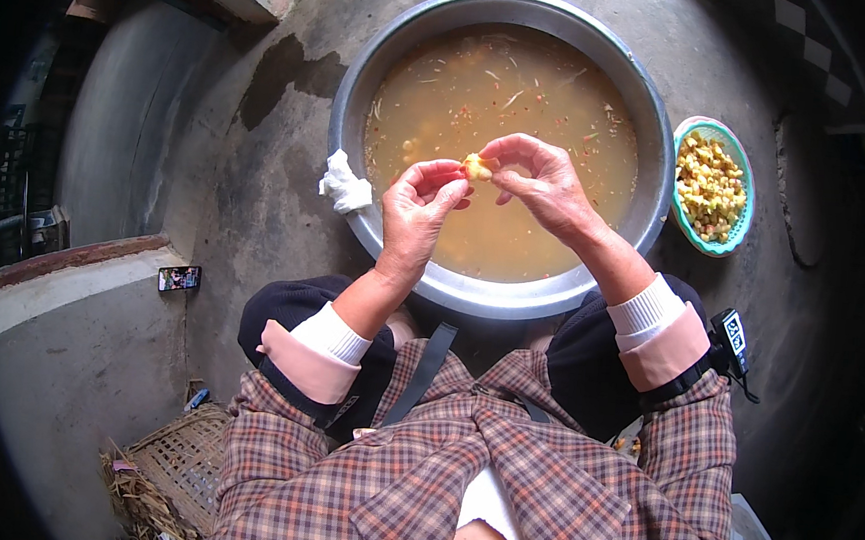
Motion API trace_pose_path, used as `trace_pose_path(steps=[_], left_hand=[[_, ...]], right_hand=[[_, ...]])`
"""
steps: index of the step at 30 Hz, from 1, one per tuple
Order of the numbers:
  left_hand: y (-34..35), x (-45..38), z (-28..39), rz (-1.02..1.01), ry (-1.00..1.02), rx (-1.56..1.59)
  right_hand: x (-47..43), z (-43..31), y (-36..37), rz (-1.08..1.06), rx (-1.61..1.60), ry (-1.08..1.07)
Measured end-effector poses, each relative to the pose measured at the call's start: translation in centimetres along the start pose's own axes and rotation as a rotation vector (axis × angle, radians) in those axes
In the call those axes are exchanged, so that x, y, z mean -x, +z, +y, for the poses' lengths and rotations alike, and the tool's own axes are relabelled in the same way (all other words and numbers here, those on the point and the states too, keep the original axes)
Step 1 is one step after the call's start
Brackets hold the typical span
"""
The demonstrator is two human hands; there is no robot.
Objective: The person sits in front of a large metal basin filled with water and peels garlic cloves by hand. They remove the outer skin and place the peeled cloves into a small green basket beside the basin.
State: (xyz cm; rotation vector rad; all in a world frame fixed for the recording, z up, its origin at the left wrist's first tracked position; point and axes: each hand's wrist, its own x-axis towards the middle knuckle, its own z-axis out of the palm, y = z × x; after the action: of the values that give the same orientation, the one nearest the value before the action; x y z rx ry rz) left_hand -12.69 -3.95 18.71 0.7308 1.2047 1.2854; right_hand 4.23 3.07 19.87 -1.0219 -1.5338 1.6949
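Observation:
A small knobbly yellow piece of food point(477, 168), reddish at one end, is pinched between the fingertips of both hands; it looks like young ginger, though I cannot be sure. My left hand point(418, 212) grips its reddish side with thumb and forefinger. From the other side, my right hand point(540, 180) holds it by thumb and fingertips. Both hands are above a wide metal basin point(494, 298) of cloudy brown water point(525, 239). Pale shreds and reddish bits float there, and a few yellowish lumps show dimly near the left side.
A crumpled white cloth point(345, 183) hangs over the basin's left rim. To the right stands a turquoise plastic basket point(745, 209) heaped with yellow pieces point(709, 185). A phone point(179, 278) is by the low wall point(80, 366) at left. A woven basket point(182, 459) lies lower left.

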Motion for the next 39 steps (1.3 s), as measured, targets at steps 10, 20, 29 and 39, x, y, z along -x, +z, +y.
trace_pose_path(steps=[10,20,29,39], left_hand=[[-0.12,0.16,-0.16,-0.018,-0.011,-0.013],[-0.27,0.23,-0.36,-0.036,-0.046,0.059],[-0.41,-0.4,-0.49,-0.001,-0.174,-0.062],[0.26,-0.27,0.19,-0.071,-0.161,0.215]], right_hand=[[0.11,0.28,-0.03,-0.025,0.159,-0.119],[0.33,-0.36,0.07,-0.009,-0.098,0.07],[0.11,0.32,0.21,0.05,0.171,-0.099],[0.57,-0.42,0.23,-0.018,0.101,-0.059]])
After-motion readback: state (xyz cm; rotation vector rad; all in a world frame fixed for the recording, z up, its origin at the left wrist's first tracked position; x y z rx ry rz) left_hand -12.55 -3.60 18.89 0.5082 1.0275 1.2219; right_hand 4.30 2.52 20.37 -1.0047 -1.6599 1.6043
